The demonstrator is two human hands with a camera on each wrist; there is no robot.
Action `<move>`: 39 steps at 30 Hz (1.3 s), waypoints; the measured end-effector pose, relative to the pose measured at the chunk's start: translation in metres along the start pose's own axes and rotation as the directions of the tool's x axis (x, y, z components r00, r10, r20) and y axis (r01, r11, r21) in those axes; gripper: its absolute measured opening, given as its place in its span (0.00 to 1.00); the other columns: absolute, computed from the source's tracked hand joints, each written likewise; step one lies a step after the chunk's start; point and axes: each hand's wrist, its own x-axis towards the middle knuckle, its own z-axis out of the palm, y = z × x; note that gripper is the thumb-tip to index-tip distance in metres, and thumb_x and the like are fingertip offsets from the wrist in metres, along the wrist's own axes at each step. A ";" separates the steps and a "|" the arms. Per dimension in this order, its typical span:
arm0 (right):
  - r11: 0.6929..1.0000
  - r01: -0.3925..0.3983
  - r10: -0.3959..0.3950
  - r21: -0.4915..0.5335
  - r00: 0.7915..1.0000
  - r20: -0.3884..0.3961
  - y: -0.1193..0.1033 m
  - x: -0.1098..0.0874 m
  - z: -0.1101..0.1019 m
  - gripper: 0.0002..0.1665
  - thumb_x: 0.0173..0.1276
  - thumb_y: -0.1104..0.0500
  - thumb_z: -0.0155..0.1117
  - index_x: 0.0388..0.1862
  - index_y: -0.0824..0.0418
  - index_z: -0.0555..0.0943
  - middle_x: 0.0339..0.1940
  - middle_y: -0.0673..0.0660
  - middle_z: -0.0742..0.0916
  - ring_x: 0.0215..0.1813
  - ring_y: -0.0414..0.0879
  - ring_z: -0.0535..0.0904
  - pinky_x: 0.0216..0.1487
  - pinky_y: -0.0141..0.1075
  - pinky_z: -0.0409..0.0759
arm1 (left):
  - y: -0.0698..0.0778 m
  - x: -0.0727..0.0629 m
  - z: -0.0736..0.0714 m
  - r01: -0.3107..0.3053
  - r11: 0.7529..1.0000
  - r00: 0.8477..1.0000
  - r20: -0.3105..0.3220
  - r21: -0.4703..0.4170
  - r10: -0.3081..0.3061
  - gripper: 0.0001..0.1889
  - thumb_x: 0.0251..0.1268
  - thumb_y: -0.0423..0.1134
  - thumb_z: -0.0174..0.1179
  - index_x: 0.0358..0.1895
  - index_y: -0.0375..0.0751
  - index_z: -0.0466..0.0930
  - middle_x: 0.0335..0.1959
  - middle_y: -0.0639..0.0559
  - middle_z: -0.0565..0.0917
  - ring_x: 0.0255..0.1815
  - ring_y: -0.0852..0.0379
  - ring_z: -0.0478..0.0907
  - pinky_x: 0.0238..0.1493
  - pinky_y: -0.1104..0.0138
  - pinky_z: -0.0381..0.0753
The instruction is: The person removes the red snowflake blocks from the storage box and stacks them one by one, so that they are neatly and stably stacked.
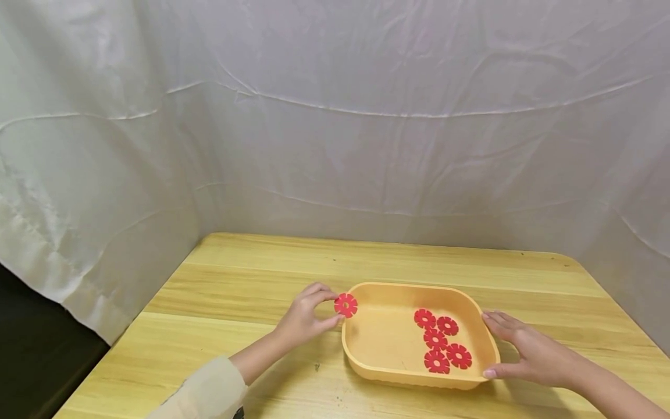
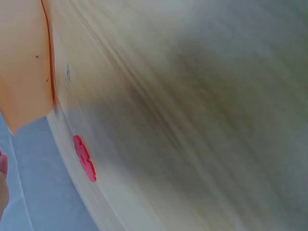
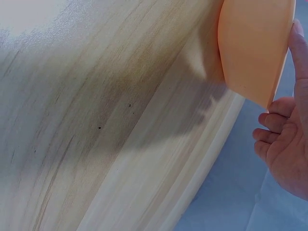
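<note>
At the left rim of an orange plastic tray (image 1: 387,334), my left hand (image 1: 303,317) pinches a red flower-shaped disc (image 1: 346,305) between thumb and fingers. Several more red notched discs (image 1: 435,339) lie flat in the tray's right half. My right hand (image 1: 534,352) holds the tray's right end, fingers at the far side and thumb at the front corner. In the right wrist view some fingers (image 3: 272,122) curl beside the tray's wall (image 3: 255,48). The left wrist view has a red piece (image 2: 84,159) by the table edge; I cannot tell whether it is the pinched disc.
The tray stands on a light wooden table (image 1: 251,267). Pale cloth (image 1: 366,145) hangs behind the table and along its sides. A dark area (image 1: 42,343) lies past the left edge.
</note>
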 end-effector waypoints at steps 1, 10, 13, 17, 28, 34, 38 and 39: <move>1.000 0.000 0.000 -0.001 1.000 -0.001 0.000 0.000 0.000 0.56 0.45 0.38 0.71 0.61 0.76 0.67 0.60 0.75 0.73 0.59 0.71 0.69 0.51 0.62 0.70 | 0.000 -0.001 -0.001 0.005 1.000 1.000 0.000 0.000 -0.005 0.17 0.39 0.33 0.73 0.36 0.33 0.81 0.34 0.49 0.80 0.38 0.56 0.79 0.44 0.72 0.81; 1.000 -0.001 0.001 -0.006 1.000 -0.007 0.002 0.001 -0.001 0.56 0.44 0.38 0.71 0.61 0.75 0.68 0.60 0.74 0.74 0.60 0.70 0.70 0.54 0.54 0.72 | -0.003 -0.008 -0.009 0.017 1.000 1.000 -0.009 -0.015 -0.017 0.16 0.42 0.33 0.72 0.37 0.33 0.81 0.35 0.49 0.80 0.39 0.56 0.78 0.40 0.72 0.82; 1.000 -0.001 0.001 0.000 1.000 -0.004 0.001 0.001 -0.001 0.56 0.44 0.38 0.71 0.61 0.76 0.67 0.60 0.74 0.73 0.59 0.70 0.69 0.52 0.59 0.71 | -0.005 -0.011 -0.011 0.015 1.000 1.000 -0.011 -0.012 -0.015 0.16 0.42 0.33 0.72 0.37 0.33 0.81 0.35 0.49 0.80 0.39 0.56 0.78 0.38 0.70 0.83; 1.000 -0.001 0.001 0.006 1.000 0.001 0.000 0.001 -0.001 0.56 0.45 0.38 0.71 0.61 0.76 0.67 0.60 0.74 0.73 0.59 0.71 0.69 0.51 0.62 0.70 | -0.007 -0.014 -0.015 0.024 1.000 1.000 -0.016 0.004 -0.024 0.16 0.41 0.33 0.72 0.37 0.33 0.81 0.35 0.49 0.80 0.39 0.55 0.78 0.39 0.66 0.83; 1.000 0.005 -0.005 0.000 1.000 -0.005 0.000 0.003 -0.002 0.57 0.44 0.37 0.71 0.61 0.76 0.67 0.60 0.74 0.74 0.59 0.71 0.69 0.51 0.62 0.70 | -0.016 -0.028 -0.023 0.012 1.000 1.000 -0.025 0.013 -0.012 0.16 0.37 0.31 0.73 0.34 0.31 0.81 0.33 0.48 0.80 0.36 0.55 0.78 0.37 0.66 0.84; 1.000 0.007 -0.007 -0.003 1.000 -0.007 -0.001 0.002 -0.001 0.56 0.44 0.37 0.71 0.61 0.76 0.68 0.60 0.74 0.74 0.59 0.70 0.69 0.51 0.61 0.70 | -0.019 -0.036 -0.026 0.060 0.998 0.998 0.012 0.034 -0.060 0.16 0.38 0.32 0.74 0.34 0.33 0.82 0.33 0.50 0.80 0.36 0.57 0.78 0.39 0.68 0.83; 1.000 0.004 -0.004 -0.002 1.000 -0.005 -0.001 0.002 -0.001 0.56 0.44 0.37 0.71 0.61 0.76 0.67 0.60 0.74 0.74 0.59 0.70 0.70 0.51 0.61 0.71 | -0.020 -0.043 -0.030 0.116 0.992 0.991 0.059 0.049 -0.119 0.16 0.39 0.34 0.73 0.35 0.34 0.82 0.34 0.51 0.81 0.37 0.57 0.78 0.42 0.69 0.82; 1.000 0.004 -0.004 -0.001 1.000 -0.005 -0.001 0.001 -0.001 0.56 0.44 0.37 0.71 0.61 0.76 0.67 0.60 0.74 0.74 0.59 0.70 0.70 0.51 0.61 0.71 | -0.021 -0.045 -0.030 0.128 0.990 0.989 0.069 0.052 -0.131 0.16 0.39 0.33 0.73 0.35 0.34 0.82 0.34 0.51 0.81 0.37 0.57 0.78 0.42 0.69 0.82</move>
